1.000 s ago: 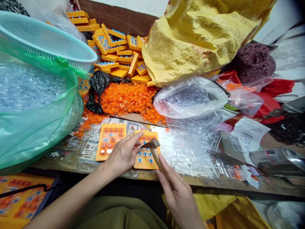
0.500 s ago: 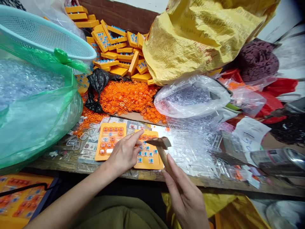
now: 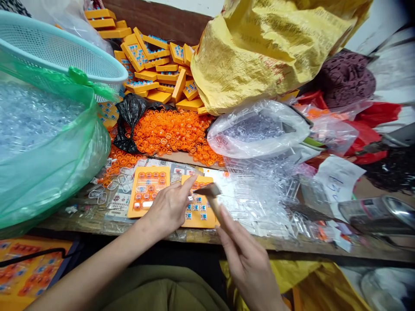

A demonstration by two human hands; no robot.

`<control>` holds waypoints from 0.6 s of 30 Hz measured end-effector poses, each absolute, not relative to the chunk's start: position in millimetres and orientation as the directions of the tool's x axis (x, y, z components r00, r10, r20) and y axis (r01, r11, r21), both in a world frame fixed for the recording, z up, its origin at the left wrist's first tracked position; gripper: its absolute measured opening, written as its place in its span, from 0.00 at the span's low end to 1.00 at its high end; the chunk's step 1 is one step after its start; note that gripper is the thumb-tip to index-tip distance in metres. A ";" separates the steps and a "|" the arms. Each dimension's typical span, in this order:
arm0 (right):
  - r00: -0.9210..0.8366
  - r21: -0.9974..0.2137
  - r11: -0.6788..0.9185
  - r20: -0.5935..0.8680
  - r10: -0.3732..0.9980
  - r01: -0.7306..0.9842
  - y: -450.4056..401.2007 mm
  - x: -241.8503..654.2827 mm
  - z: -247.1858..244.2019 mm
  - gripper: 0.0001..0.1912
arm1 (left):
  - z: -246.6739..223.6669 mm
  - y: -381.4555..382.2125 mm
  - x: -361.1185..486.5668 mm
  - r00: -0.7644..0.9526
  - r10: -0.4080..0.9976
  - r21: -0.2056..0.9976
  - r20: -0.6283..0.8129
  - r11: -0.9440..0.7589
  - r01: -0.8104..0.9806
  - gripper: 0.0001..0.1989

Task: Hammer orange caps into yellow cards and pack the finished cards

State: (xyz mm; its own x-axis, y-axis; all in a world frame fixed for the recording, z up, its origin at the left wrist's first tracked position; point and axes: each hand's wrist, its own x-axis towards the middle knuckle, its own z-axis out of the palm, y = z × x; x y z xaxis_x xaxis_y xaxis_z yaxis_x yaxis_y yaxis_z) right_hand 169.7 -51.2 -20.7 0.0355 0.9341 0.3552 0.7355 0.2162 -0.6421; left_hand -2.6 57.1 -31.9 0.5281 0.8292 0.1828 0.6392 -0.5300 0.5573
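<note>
One blurred hammer [image 3: 212,195], panel [image 3: 196,214] beneath partly covered

You have two bare hands, one left hand [image 3: 170,205] and one right hand [image 3: 244,255], with one hammer [image 3: 208,190] among them. Directly before you there are two panels, one left panel [image 3: 149,185] and one right panel [image 3: 199,220]. Around you, count one blue basket [image 3: 81,58], one green bag [image 3: 68,160], one knotted black bag [image 3: 129,114], one can [image 3: 369,214] and one handwritten sheet [image 3: 339,175]. The piled orange cases [image 3: 157,75] and orange rings [image 3: 171,131] overlap too much for you to count.
</note>
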 end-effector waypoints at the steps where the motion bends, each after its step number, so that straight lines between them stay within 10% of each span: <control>1: 0.015 -0.631 0.207 0.328 0.945 0.747 -51.1 169.4 -21.5 0.25 | -32.2 57.1 -2.6 0.526 0.831 0.548 0.179 -0.528 0.648 0.32; 18: 0.051 -0.755 0.119 0.198 0.979 0.645 -55.8 169.5 -38.1 0.22 | -26.0 60.2 -8.0 0.557 0.826 0.579 0.084 -0.495 0.647 0.33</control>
